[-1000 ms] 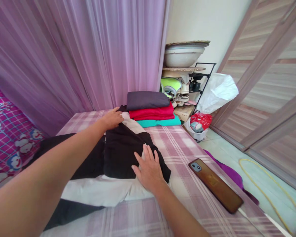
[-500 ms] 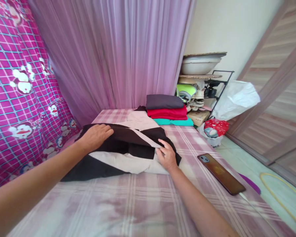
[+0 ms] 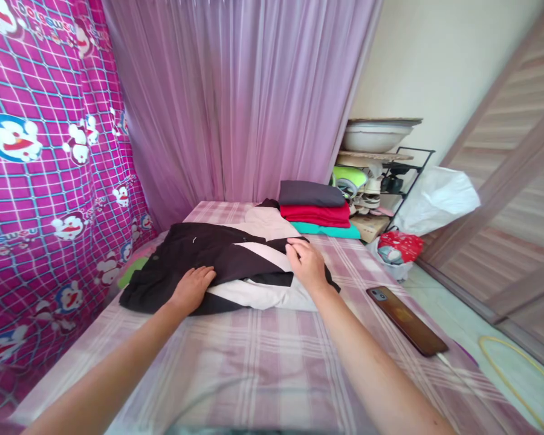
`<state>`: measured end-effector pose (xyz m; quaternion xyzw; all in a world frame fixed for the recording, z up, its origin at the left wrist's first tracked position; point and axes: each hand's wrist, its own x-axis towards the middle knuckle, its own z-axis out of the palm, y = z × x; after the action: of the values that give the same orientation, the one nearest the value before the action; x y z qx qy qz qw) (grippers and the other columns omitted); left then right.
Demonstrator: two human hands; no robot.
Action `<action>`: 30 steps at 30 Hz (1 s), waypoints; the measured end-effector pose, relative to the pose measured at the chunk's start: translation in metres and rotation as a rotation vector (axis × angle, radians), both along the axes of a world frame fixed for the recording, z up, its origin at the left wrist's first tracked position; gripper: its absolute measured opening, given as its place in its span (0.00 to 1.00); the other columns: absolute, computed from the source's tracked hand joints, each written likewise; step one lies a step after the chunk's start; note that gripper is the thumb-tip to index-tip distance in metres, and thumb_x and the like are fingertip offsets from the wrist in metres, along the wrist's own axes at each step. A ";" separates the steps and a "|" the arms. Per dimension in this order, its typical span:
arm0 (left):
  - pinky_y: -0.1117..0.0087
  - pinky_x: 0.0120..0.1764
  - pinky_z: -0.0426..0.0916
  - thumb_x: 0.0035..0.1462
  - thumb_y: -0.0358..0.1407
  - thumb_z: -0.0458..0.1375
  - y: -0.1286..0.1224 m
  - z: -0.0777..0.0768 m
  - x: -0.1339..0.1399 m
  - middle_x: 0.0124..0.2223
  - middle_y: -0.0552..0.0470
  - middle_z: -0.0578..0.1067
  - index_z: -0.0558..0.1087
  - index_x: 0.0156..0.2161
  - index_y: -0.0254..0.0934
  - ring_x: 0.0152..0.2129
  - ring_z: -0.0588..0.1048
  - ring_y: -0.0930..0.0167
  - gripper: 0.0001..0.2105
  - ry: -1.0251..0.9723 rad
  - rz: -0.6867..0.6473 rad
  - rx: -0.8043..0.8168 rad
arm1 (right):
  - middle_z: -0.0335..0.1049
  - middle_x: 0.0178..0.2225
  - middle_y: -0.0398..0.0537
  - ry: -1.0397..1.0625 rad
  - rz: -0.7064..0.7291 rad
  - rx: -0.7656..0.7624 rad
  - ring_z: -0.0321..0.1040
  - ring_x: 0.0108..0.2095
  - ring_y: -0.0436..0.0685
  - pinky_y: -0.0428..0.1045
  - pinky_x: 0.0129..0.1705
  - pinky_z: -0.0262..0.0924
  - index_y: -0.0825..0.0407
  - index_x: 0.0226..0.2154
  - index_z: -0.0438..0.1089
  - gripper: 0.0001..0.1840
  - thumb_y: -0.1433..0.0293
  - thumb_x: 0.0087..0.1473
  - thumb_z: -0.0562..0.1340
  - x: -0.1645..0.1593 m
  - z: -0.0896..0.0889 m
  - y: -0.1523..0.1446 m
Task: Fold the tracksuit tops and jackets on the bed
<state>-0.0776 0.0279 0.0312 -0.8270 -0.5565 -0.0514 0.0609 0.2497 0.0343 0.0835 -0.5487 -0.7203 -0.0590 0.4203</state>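
Note:
A black and off-white jacket (image 3: 226, 257) lies partly folded on the plaid bedsheet (image 3: 236, 362). On its near black part rests my left hand (image 3: 193, 291), open, with the fingers lying flat on the cloth. My right hand (image 3: 307, 264) is closed at the jacket's right side, thumb and fingers pinching a black edge of it. Part of the off-white cloth runs beneath that hand. Just beyond the jacket sits a stack of folded clothes: dark grey on top (image 3: 312, 193), red (image 3: 315, 214) in the middle, teal (image 3: 326, 230) at the bottom.
A brown phone (image 3: 407, 320) with a white cable lies on the bed's right side. Purple curtains (image 3: 236, 96) hang behind, and a pink cartoon-print cloth (image 3: 49, 181) hangs at left. Past the bed's right edge stand a shoe rack (image 3: 410, 175) and a white plastic bag (image 3: 439, 196).
The black layer that was lifted now lies flatter over the jacket. My left hand has come down and nearer onto it; my right hand has moved farther up the right side. The view has shifted slightly.

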 end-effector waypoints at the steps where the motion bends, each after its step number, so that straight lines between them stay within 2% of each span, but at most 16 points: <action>1: 0.54 0.60 0.60 0.59 0.22 0.44 0.000 0.000 0.000 0.60 0.45 0.71 0.72 0.52 0.41 0.58 0.68 0.63 0.23 -0.005 0.001 -0.010 | 0.74 0.51 0.52 -0.060 0.055 0.014 0.68 0.53 0.58 0.53 0.58 0.57 0.50 0.44 0.76 0.21 0.62 0.63 0.50 -0.012 0.008 0.000; 3: 0.54 0.60 0.59 0.59 0.22 0.43 -0.001 0.000 0.000 0.60 0.44 0.71 0.72 0.52 0.41 0.59 0.67 0.62 0.22 -0.026 0.001 -0.038 | 0.64 0.61 0.52 -0.193 0.120 -0.019 0.58 0.62 0.59 0.58 0.64 0.47 0.49 0.56 0.68 0.23 0.61 0.64 0.50 -0.032 0.011 0.002; 5: 0.54 0.61 0.59 0.59 0.22 0.42 0.000 0.000 -0.002 0.61 0.44 0.70 0.71 0.52 0.39 0.59 0.67 0.63 0.23 -0.054 0.010 -0.077 | 0.54 0.66 0.52 -0.327 0.138 -0.189 0.48 0.67 0.62 0.64 0.66 0.39 0.46 0.62 0.61 0.27 0.58 0.64 0.51 -0.045 -0.001 0.006; 7: 0.57 0.61 0.59 0.56 0.21 0.44 0.002 0.003 -0.005 0.61 0.44 0.70 0.71 0.52 0.37 0.58 0.68 0.65 0.23 -0.082 0.021 -0.125 | 0.47 0.69 0.52 -0.415 0.121 -0.445 0.43 0.68 0.64 0.68 0.65 0.36 0.44 0.64 0.57 0.28 0.56 0.65 0.49 -0.049 -0.022 0.011; 9: 0.62 0.60 0.60 0.53 0.23 0.47 0.005 0.010 -0.008 0.59 0.46 0.72 0.72 0.51 0.37 0.57 0.69 0.66 0.22 -0.102 0.025 -0.193 | 0.43 0.70 0.52 -0.436 0.090 -0.612 0.42 0.68 0.65 0.69 0.65 0.36 0.43 0.65 0.55 0.29 0.54 0.65 0.47 -0.047 -0.042 0.016; 12: 0.65 0.56 0.64 0.57 0.30 0.49 0.011 0.028 -0.005 0.55 0.50 0.76 0.74 0.49 0.41 0.52 0.73 0.66 0.17 -0.132 0.040 -0.295 | 0.40 0.71 0.51 -0.422 0.080 -0.631 0.40 0.69 0.64 0.69 0.65 0.35 0.42 0.66 0.54 0.30 0.52 0.65 0.45 -0.043 -0.056 0.021; 14: 0.62 0.54 0.66 0.62 0.38 0.47 0.014 0.038 0.005 0.53 0.49 0.77 0.74 0.49 0.41 0.50 0.75 0.65 0.16 -0.169 0.047 -0.243 | 0.41 0.70 0.52 -0.416 0.094 -0.621 0.40 0.69 0.65 0.69 0.65 0.35 0.43 0.65 0.55 0.30 0.52 0.65 0.45 -0.043 -0.055 0.021; 16: 0.58 0.56 0.65 0.65 0.43 0.44 0.017 0.043 0.021 0.56 0.46 0.75 0.73 0.53 0.40 0.53 0.73 0.62 0.20 -0.212 0.030 -0.083 | 0.42 0.70 0.53 -0.409 0.102 -0.624 0.41 0.68 0.65 0.70 0.64 0.35 0.43 0.65 0.55 0.30 0.52 0.65 0.46 -0.044 -0.051 0.020; 19: 0.51 0.62 0.56 0.66 0.45 0.44 0.026 0.036 0.046 0.65 0.43 0.65 0.67 0.61 0.39 0.63 0.61 0.59 0.23 -0.220 -0.020 0.093 | 0.44 0.69 0.54 -0.407 0.115 -0.652 0.42 0.68 0.65 0.71 0.64 0.36 0.43 0.64 0.57 0.30 0.52 0.64 0.47 -0.046 -0.042 0.019; 21: 0.46 0.63 0.50 0.65 0.47 0.45 0.035 0.023 0.056 0.68 0.45 0.59 0.63 0.63 0.43 0.66 0.55 0.57 0.25 -0.180 -0.030 0.066 | 0.47 0.69 0.54 -0.410 0.137 -0.682 0.44 0.68 0.66 0.72 0.63 0.39 0.43 0.63 0.59 0.29 0.52 0.64 0.49 -0.044 -0.034 0.020; 24: 0.43 0.63 0.47 0.65 0.50 0.46 0.047 0.002 0.056 0.70 0.45 0.55 0.62 0.64 0.47 0.67 0.51 0.55 0.26 -0.119 -0.006 -0.104 | 0.55 0.66 0.54 -0.409 0.217 -0.687 0.53 0.64 0.67 0.67 0.60 0.49 0.43 0.58 0.67 0.26 0.53 0.61 0.53 -0.036 -0.020 0.031; 27: 0.43 0.63 0.45 0.64 0.52 0.45 0.051 -0.012 0.051 0.70 0.44 0.54 0.60 0.65 0.48 0.67 0.51 0.55 0.27 -0.103 0.009 -0.185 | 0.74 0.51 0.49 -0.370 0.297 -0.633 0.70 0.51 0.61 0.54 0.52 0.60 0.44 0.43 0.78 0.19 0.58 0.60 0.55 -0.027 -0.006 0.057; 29: 0.43 0.64 0.44 0.63 0.53 0.46 0.051 -0.015 0.050 0.70 0.44 0.53 0.59 0.66 0.49 0.67 0.50 0.55 0.28 -0.109 0.009 -0.195 | 0.79 0.41 0.48 -0.317 0.262 -0.597 0.74 0.43 0.58 0.50 0.45 0.63 0.46 0.37 0.80 0.18 0.61 0.60 0.54 -0.023 -0.001 0.086; 30: 0.43 0.64 0.44 0.63 0.54 0.46 0.051 -0.016 0.050 0.70 0.45 0.53 0.59 0.65 0.49 0.67 0.50 0.55 0.28 -0.115 0.008 -0.204 | 0.80 0.40 0.47 -0.284 0.218 -0.574 0.74 0.42 0.58 0.49 0.45 0.63 0.47 0.36 0.80 0.18 0.62 0.60 0.54 -0.023 0.001 0.103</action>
<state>-0.0279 0.0790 0.0151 -0.8224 -0.5647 -0.0415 -0.0553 0.2272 0.1370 0.0843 -0.5507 -0.8133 0.1155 0.1478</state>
